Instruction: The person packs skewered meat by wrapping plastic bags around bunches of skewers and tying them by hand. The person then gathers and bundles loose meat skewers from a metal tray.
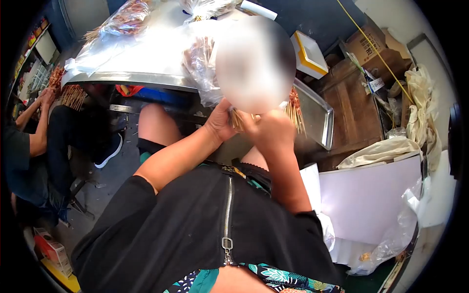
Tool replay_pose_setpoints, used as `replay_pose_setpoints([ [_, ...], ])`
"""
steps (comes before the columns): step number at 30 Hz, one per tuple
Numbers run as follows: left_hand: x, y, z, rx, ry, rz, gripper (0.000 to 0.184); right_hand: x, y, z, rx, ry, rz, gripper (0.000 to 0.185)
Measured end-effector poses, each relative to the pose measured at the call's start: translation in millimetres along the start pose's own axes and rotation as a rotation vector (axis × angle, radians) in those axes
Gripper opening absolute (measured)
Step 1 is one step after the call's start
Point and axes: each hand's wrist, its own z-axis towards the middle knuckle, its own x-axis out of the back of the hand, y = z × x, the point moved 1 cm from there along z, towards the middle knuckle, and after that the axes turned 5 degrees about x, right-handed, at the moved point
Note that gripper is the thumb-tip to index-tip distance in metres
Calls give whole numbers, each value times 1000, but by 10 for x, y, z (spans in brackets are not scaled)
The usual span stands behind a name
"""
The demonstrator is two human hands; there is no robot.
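My left hand [222, 122] is closed around the stick ends of a bundle of skewers [236, 120] in front of my lap. From the other side my right hand [271, 129] closes on the same bundle, its thumb close to the sticks. A pale blurred oval hides the upper part of what I hold and some of my fingers. Just behind my right hand, more skewers with reddish food [295, 110] show their bare sticks, above a metal tray [326, 117]. A clear plastic bag of skewers [198, 61] hangs at the table edge left of the oval.
A shiny metal table [141, 77] stands ahead, bearing more bagged skewers [129, 19]. At left a seated person [29, 141] holds skewers in one hand. A white-and-yellow foam box [311, 54], a cardboard box [373, 44] and a wooden board [349, 97] lie to the right.
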Motion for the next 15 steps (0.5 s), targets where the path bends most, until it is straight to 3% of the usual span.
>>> replay_pose_setpoints([
  [2,107,-11,8,30,63,-87,33,11,363,-44,-164,481,51,66],
  [4,234,-20,-4,23,-15,-55,41,-481,896,-113,-227,500,88,62],
  [6,206,-21,-25,4,35,-64,39,-831,1157,-199,-296,524,132,57],
  [8,298,8,-1,48,51,-49,38,-1012,1268,-208,-663,309,921,41],
  [9,196,23,-32,23,105,-42,36,-966,1258,-200,-657,305,921,41],
  [11,226,102,-70,32,112,-6,35,-723,1141,-173,-405,533,1241,27],
  [12,242,137,-88,51,121,31,34,-564,1050,-160,-432,558,1190,17],
  [13,191,170,-102,63,187,24,21,-444,1029,-105,-283,558,1374,18],
  [15,220,233,-93,75,185,47,21,-221,888,77,-93,506,1670,25],
])
